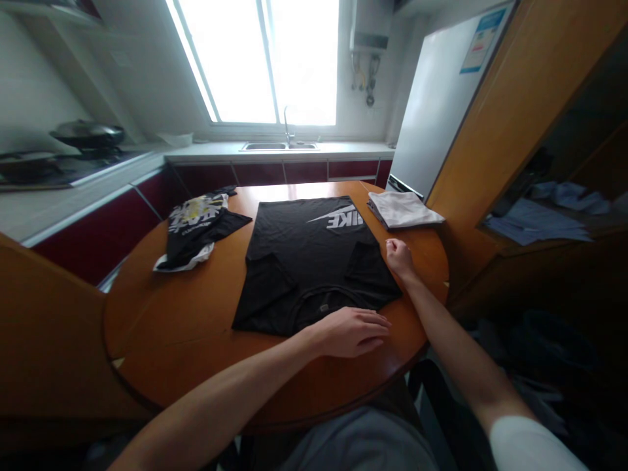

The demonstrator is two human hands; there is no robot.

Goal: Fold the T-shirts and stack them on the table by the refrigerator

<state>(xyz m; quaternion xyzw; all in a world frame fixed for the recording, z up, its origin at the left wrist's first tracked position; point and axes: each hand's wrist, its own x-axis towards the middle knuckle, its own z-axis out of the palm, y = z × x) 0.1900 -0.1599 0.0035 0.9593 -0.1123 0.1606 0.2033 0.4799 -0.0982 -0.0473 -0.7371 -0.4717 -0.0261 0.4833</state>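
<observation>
Resting palm down in the lower middle of the frame, our left hand (350, 331) has its fingers loosely extended and appears to grip nothing; whether it presses the cloth or just hovers, we cannot tell. Our right hand (400, 257), right of centre, is curled almost into a fist just beside the garment's right edge, with nothing visible inside it.

Between and beyond our hands, the black T-shirt (304, 239) lies spread flat at the centre of the frame, on the round wooden bench (171, 327). We judge it light, soft and limp, not fragile, perhaps a little slippery on the smooth wood; the shoulder corners near us or the hem corners beyond look like the best places to take hold. Its neckline points toward the lower edge of the frame, its hem toward the top, so the long axis runs up the picture. The white print (346, 218) sits near its upper right corner, upside down to us.

Farther out, we see a printed garment (196, 226) at left, a folded white cloth (405, 209) at upper right, and a sink (279, 146) at top centre.
</observation>
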